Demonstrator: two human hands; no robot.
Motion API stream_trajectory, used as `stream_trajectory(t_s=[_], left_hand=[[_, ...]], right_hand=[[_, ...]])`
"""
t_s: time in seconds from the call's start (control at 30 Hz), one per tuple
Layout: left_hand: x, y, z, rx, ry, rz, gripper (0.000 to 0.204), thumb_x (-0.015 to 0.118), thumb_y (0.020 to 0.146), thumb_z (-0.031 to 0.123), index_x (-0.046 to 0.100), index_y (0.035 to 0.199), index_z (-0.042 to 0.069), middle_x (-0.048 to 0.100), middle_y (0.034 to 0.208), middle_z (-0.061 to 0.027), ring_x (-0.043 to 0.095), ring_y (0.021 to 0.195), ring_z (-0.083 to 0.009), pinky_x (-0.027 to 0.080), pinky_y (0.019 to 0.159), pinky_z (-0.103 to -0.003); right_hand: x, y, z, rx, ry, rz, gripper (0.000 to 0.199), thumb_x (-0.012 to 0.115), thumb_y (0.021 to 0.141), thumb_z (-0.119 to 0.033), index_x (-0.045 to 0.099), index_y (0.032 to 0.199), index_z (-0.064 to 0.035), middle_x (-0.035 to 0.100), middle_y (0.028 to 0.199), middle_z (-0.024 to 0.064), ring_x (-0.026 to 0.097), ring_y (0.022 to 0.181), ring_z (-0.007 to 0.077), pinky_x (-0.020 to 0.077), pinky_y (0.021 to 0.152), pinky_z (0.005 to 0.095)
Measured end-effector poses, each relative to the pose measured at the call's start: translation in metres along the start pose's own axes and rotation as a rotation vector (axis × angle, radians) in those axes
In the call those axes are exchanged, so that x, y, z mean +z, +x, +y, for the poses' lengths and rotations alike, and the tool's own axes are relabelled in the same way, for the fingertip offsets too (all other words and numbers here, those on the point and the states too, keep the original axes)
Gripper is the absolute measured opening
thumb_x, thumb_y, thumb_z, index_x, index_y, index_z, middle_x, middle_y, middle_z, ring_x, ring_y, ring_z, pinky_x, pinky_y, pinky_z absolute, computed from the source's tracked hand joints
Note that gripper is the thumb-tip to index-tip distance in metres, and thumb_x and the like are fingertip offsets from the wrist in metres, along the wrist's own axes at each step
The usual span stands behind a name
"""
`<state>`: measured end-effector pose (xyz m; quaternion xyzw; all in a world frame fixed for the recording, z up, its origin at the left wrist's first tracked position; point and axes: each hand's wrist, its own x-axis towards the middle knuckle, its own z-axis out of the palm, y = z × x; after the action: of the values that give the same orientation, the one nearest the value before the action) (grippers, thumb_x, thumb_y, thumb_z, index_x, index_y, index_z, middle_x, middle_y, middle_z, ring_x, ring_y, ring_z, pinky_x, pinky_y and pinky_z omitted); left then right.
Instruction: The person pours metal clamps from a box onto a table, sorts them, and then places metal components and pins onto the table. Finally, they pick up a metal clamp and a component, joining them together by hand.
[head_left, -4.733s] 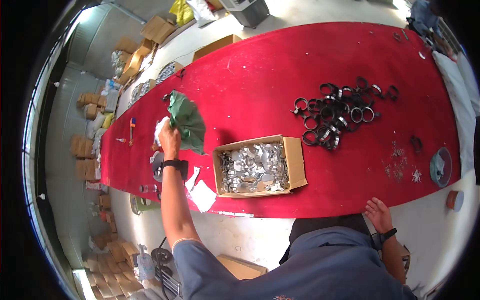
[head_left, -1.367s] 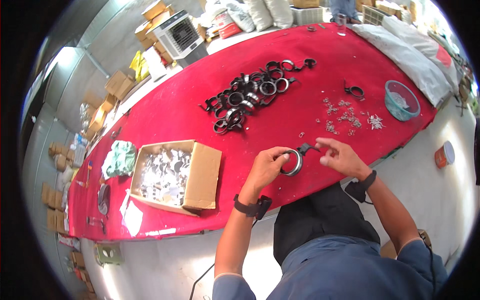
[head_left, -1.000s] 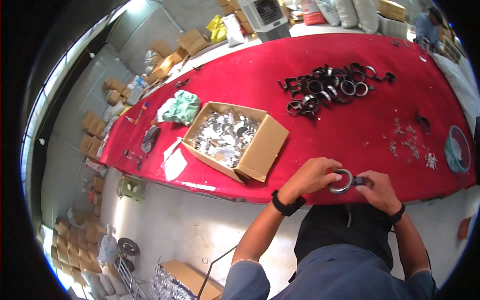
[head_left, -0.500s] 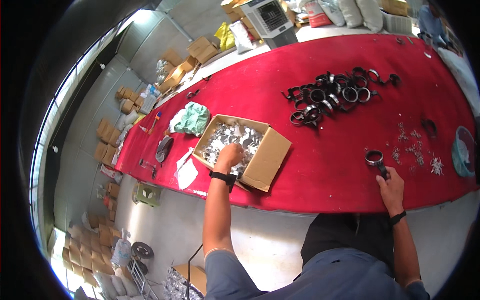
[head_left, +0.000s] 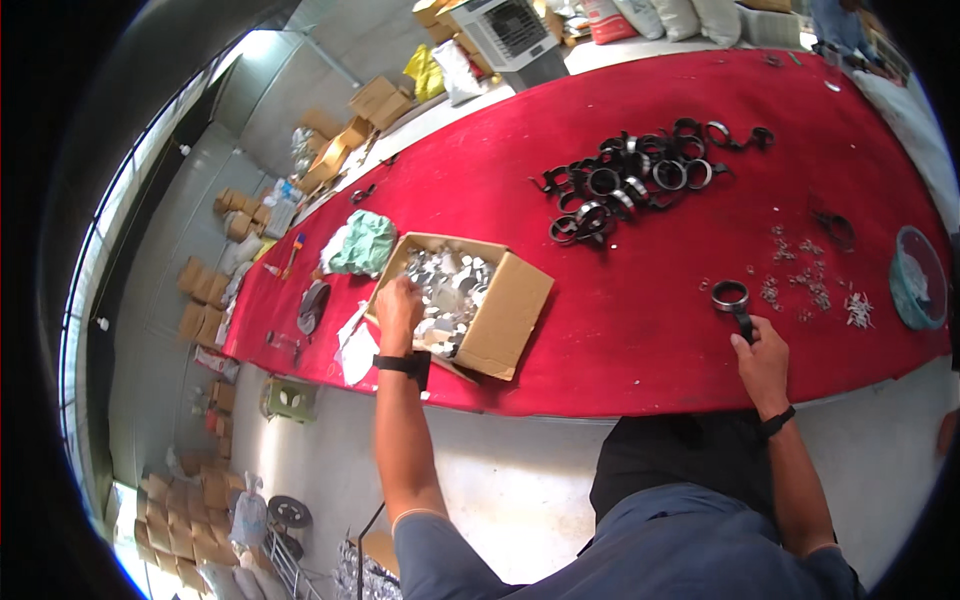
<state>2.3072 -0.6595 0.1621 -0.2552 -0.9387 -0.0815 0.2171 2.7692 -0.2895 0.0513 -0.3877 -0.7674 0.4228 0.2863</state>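
On the red tabletop, seen from the head camera, the left hand reaches into the open cardboard box, fingers curled down among the small shiny metal pieces; whether it has closed on one cannot be told. The right hand rests well apart from it, near the tabletop's front edge, clamped on the dark stem of a ring clamp whose round band lies just beyond the fingertips. This looks like the picking step: fetching a metal piece to go with the held clamp. The next move would call for pinching a single piece and carrying it across to the right hand. Farther back lies a heap of black clamps, with scattered small screws and a teal bowl to the right, and a green cloth beside the box.
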Motion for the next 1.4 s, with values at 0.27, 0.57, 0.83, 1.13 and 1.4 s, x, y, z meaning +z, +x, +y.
stream_trajectory(t_s=[0.27, 0.57, 0.83, 1.13, 1.4], left_hand=[[-0.035, -0.006, 0.032, 0.043, 0.021, 0.324, 0.005, 0.066, 0.087, 0.009, 0.065, 0.086, 0.004, 0.068, 0.081, -0.0194, 0.068, 0.079, -0.0400, 0.054, 0.071, -0.050], [-0.040, 0.019, 0.024, 0.159, 0.447, 0.283, 0.008, 0.065, 0.081, 0.001, 0.063, 0.085, 0.007, 0.065, 0.087, -0.0118, 0.068, 0.085, -0.0323, 0.057, 0.073, -0.041], [-0.065, 0.012, 0.044, -0.050, -0.155, 0.366, 0.013, 0.067, 0.085, 0.005, 0.070, 0.097, 0.004, 0.073, 0.093, -0.0150, 0.070, 0.076, -0.0344, 0.057, 0.069, -0.038], [0.003, -0.127, 0.250, -0.576, -1.634, -0.141, 0.018, 0.066, 0.101, 0.017, 0.066, 0.108, 0.001, 0.071, 0.087, -0.0059, 0.064, 0.071, -0.0103, 0.050, 0.057, -0.024], [0.037, -0.233, 0.354, -0.103, -1.133, 0.121, 0.011, 0.071, 0.091, 0.002, 0.072, 0.102, 0.000, 0.073, 0.097, -0.0152, 0.072, 0.088, -0.0255, 0.057, 0.078, -0.035]], right_hand=[[-0.004, 0.003, 0.006, -0.136, -0.093, 0.075, 0.041, 0.074, 0.086, -0.007, 0.062, 0.124, 0.0043, 0.067, 0.106, 0.0182, 0.067, 0.098, 0.0331, 0.0535, 0.087, 0.0408], [-0.009, 0.003, -0.030, -0.201, -0.091, 0.026, 0.038, 0.072, 0.086, -0.003, 0.062, 0.123, 0.0012, 0.063, 0.110, 0.0141, 0.062, 0.085, 0.0268, 0.0501, 0.076, 0.0378], [-0.011, -0.003, -0.038, -0.198, -0.055, 0.048, 0.031, 0.071, 0.087, -0.001, 0.066, 0.118, 0.0003, 0.064, 0.102, 0.0113, 0.057, 0.070, 0.0203, 0.0478, 0.066, 0.0340], [0.059, -0.015, -0.096, -0.205, 0.471, -0.200, 0.023, 0.078, 0.088, -0.012, 0.073, 0.107, -0.0002, 0.074, 0.091, 0.0096, 0.070, 0.079, 0.0133, 0.0561, 0.071, 0.0277], [0.072, -0.040, -0.058, 0.176, 0.699, -0.153, 0.027, 0.074, 0.094, -0.017, 0.067, 0.111, 0.0034, 0.073, 0.095, 0.0079, 0.069, 0.086, 0.0114, 0.0563, 0.077, 0.0272]])
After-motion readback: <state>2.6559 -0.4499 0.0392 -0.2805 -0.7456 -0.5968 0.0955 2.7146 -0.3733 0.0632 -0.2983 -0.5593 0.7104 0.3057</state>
